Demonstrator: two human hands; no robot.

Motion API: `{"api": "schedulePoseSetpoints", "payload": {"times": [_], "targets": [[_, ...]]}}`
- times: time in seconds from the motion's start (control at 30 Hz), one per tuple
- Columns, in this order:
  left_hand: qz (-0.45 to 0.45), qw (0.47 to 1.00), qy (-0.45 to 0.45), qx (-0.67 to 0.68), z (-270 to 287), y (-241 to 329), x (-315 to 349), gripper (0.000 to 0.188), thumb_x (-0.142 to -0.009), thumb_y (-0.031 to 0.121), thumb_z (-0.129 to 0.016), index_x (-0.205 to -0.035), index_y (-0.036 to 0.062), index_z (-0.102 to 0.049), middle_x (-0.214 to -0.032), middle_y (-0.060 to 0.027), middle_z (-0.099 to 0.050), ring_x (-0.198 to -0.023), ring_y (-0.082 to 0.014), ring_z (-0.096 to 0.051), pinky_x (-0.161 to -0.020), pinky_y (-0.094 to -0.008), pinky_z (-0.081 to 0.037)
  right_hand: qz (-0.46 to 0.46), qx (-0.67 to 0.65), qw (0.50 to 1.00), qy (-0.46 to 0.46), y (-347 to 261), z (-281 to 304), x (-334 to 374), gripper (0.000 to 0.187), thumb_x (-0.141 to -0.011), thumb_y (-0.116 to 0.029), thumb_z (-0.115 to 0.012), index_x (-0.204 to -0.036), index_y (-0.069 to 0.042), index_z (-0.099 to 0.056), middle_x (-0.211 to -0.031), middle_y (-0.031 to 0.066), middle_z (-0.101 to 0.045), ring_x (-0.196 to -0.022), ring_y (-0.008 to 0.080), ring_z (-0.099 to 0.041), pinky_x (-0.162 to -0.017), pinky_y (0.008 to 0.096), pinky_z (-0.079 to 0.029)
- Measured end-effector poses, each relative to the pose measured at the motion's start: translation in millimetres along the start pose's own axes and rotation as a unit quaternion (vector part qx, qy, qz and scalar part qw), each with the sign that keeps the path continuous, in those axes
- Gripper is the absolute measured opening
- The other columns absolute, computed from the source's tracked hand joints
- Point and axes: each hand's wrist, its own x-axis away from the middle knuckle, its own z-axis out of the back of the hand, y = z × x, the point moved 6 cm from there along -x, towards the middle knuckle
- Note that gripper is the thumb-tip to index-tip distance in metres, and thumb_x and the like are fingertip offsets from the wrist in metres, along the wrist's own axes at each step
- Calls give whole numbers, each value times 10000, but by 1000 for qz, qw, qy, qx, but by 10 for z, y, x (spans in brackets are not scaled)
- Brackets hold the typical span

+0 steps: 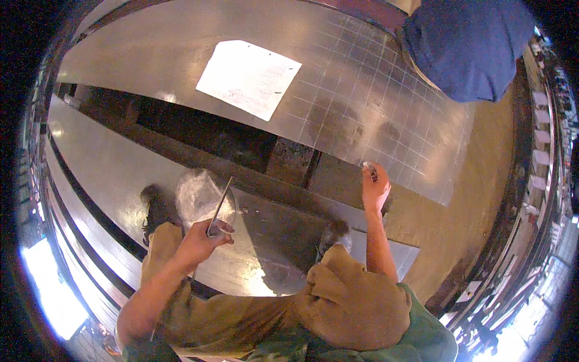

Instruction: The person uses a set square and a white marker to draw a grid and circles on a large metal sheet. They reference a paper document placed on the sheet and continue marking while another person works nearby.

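My left hand point(204, 242) is closed around a long thin metal rod or strip point(221, 204), which slants up and away from my lap. Beyond that hand is a pale, glossy rounded patch point(198, 196) that looks like clear plastic. My right hand point(376, 188), its fingers pinched together, has a small white piece that looks like chalk point(366, 165) at the fingertips. It is over the near edge of a metal sheet point(443, 172) marked with a grid of pale lines. A white sheet of paper point(247, 78) with faint writing lies left of the grid.
A person in dark blue clothing point(467, 48) is at the far right edge of the sheet. A dark gap point(205, 130) runs between the far metal surface and the nearer one point(99, 160). My knees and shoes are close to the near sheet.
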Motion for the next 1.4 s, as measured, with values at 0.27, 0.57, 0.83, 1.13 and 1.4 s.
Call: {"api": "schedulePoseSetpoints", "payload": {"times": [0.27, 0.57, 0.83, 1.13, 1.4], "targets": [[127, 971, 23, 203, 94, 113, 61, 187, -811, 128, -758, -856, 112, -576, -812, -20, -676, -513, -28, -388, -445, -223, -284, 61, -3, 998, 12, -132, -101, 55, 193, -841, -169, -700, -1003, -66, -689, -753, 80, -661, -665, 166, -597, -650, 318, -490], [137, 937, 14, 321, 134, 125, 92, 218, -812, 217, -761, -877, 154, -563, -765, 39, -616, -482, -24, -313, -432, -206, -247, -7, -13, 999, -44, -285, -277, 99, 240, -822, -232, -725, -1015, -92, -700, -950, 144, -710, -857, 336, -677, -767, 421, -521], [132, 898, -17, 419, 125, -38, 77, 171, -891, 154, -604, -1048, 108, -551, -915, -97, -661, -485, -37, -347, -367, -198, -250, 33, -3, 999, -31, -329, -274, 54, 195, -835, -183, -709, -1002, -82, -703, -798, 104, -669, -715, 207, -605, -668, 334, -490], [96, 913, -52, 393, 120, 12, 59, 224, -928, 181, -467, -1085, 74, -587, -945, -137, -656, -473, -45, -328, -364, -195, -263, 73, -12, 997, -12, -180, -342, 69, 185, -838, -159, -696, -1000, -71, -695, -746, 92, -666, -662, 164, -598, -646, 318, -486], [94, 920, -52, 377, 112, -71, -7, 255, -936, 191, -447, -1089, 65, -609, -954, -130, -677, -463, -37, -311, -367, -206, -255, 74, -63, 995, -21, -449, -260, 106, 204, -834, -182, -706, -1007, -75, -695, -755, 115, -669, -657, 183, -607, -639, 333, -485]]}}
